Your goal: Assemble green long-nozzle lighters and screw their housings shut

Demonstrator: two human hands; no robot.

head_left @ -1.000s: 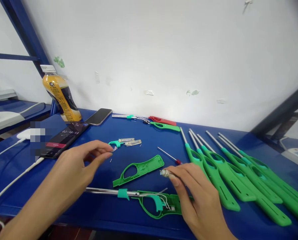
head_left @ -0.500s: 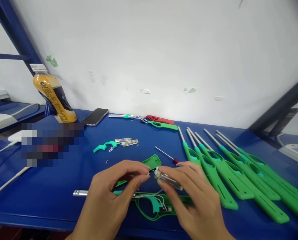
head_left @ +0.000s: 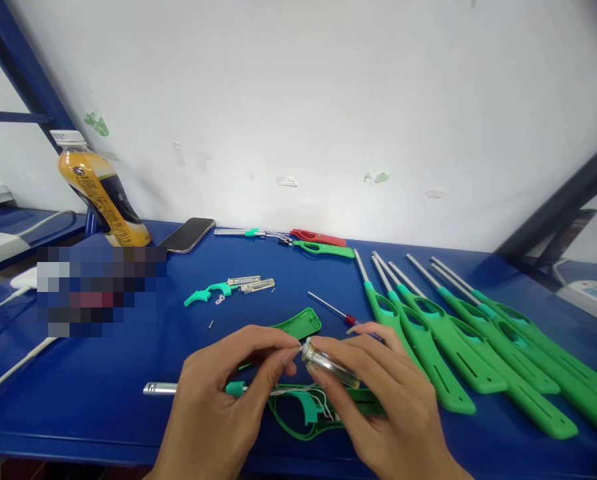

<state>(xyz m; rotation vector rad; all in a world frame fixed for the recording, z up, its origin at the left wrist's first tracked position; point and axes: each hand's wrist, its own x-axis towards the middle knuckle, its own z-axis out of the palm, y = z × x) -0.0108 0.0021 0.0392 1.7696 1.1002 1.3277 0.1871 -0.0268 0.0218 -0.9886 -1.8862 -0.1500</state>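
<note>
My right hand [head_left: 383, 383] grips a clear fuel tank [head_left: 334, 369] with a pale nozzle end pointing left. Thumb and forefinger of my left hand [head_left: 238, 387] are pinched right at that nozzle; whatever lies between them is too small to make out. Beneath both hands lies an opened green lighter shell [head_left: 298, 437], holding a teal trigger [head_left: 305, 407] and thin white wires. Its silver barrel [head_left: 161, 389] sticks out left of my left hand. Behind my fingers rests the other green shell half [head_left: 303, 325], partly hidden. A red-handled screwdriver [head_left: 331, 308] points away beside my right fingers.
Several green stick lighters [head_left: 458, 353] fan out on the right. Teal trigger parts [head_left: 221, 290], clear tanks [head_left: 258, 286] and a small screw [head_left: 211, 325] lie left of centre. Farther back are a red shell [head_left: 323, 238], a phone [head_left: 191, 235] and a bottle [head_left: 103, 193].
My left fingertips and the tank's nozzle have come together, closing the small gap between them. The tank has shifted slightly left and down. The view has moved a little.
</note>
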